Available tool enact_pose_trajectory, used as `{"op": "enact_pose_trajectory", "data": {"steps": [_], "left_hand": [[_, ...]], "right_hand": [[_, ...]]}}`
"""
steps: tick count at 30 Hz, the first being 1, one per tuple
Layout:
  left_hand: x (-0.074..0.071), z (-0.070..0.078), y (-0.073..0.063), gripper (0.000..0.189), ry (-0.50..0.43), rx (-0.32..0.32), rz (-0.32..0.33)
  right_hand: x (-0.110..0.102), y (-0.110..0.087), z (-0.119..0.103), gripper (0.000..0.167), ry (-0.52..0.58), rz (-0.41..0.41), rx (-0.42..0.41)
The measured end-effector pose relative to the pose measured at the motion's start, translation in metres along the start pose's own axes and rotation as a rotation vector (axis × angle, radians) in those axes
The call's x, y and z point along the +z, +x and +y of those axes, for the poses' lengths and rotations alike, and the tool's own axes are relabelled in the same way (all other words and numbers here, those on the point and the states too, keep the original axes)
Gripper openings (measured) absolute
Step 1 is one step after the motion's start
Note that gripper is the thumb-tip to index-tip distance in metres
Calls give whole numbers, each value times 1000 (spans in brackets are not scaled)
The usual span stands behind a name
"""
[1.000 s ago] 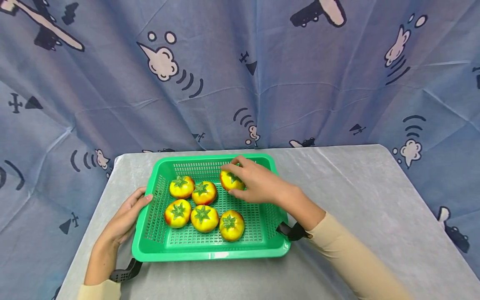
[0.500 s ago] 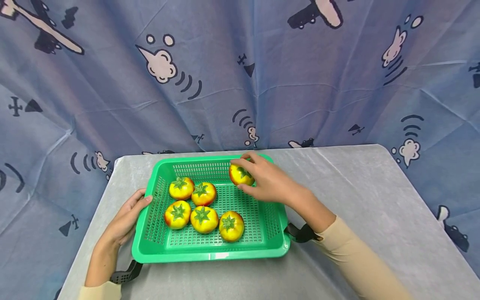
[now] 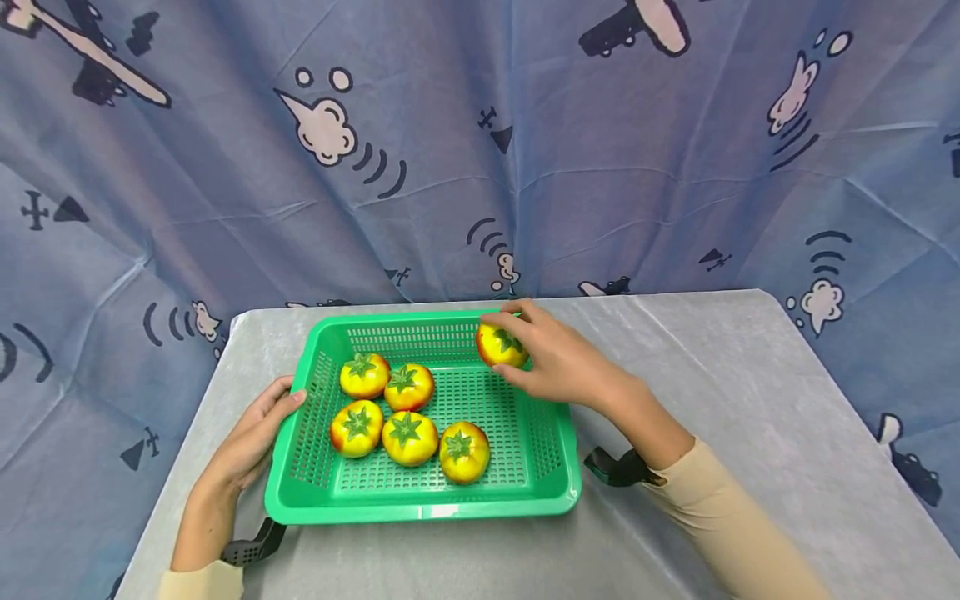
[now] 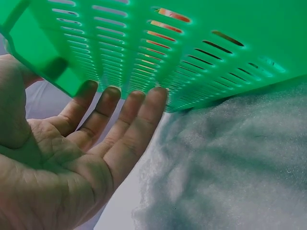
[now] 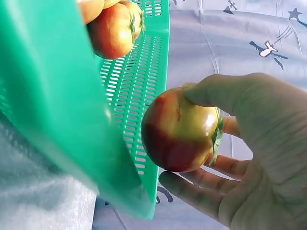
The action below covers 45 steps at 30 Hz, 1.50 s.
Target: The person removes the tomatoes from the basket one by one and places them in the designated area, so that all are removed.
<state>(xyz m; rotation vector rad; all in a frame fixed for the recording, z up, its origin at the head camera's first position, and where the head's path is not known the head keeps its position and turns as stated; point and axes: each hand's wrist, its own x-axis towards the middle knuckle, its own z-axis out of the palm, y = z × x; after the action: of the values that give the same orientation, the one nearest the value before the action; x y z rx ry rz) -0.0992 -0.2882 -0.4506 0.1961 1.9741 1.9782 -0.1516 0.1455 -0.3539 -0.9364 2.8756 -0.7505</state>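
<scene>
My right hand [image 3: 558,358] pinches a yellow-and-red tomato [image 3: 501,346] with a green star-shaped calyx. It holds the fruit at the far right corner of the green plastic basket [image 3: 420,511], between thumb and curled fingers in the right wrist view, where the tomato [image 5: 180,132] overlaps the basket's side. My left hand [image 3: 251,433] grips the basket's left side, its thumb over the rim. In the left wrist view its fingertips touch the slotted outer wall [image 4: 144,52]. Several similar tomatoes [image 3: 408,437] sit calyx-up on the basket's floor, in the left and middle part.
The basket stands on a table covered with pale grey cloth [image 3: 720,400], which extends to the right. Behind the table hangs a blue patterned curtain [image 3: 450,150]. A black wrist strap [image 3: 618,468] is on the right wrist, another [image 3: 255,543] on the left.
My right hand has moved right with the tomato, from the back middle of the basket to its far right corner. The left hand, the basket and the other tomatoes have stayed put.
</scene>
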Motion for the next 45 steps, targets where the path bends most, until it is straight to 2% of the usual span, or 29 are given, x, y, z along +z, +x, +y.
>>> {"op": "enact_pose_trajectory", "data": {"steps": [11, 20, 26, 36, 45], "left_hand": [[-1, -3, 2, 22, -13, 11, 13], [0, -5, 2, 22, 12, 28, 29], [-1, -6, 2, 23, 3, 38, 7], [-1, -6, 0, 21, 15, 51, 27], [0, -6, 0, 21, 28, 49, 26]], "right_hand": [[-4, -11, 9, 66, 33, 43, 17], [-3, -21, 15, 67, 57, 71, 17], [-5, -29, 20, 67, 81, 125, 30], [-3, -41, 29, 67, 124, 184, 70], [-3, -58, 45, 66, 141, 272, 120]]}}
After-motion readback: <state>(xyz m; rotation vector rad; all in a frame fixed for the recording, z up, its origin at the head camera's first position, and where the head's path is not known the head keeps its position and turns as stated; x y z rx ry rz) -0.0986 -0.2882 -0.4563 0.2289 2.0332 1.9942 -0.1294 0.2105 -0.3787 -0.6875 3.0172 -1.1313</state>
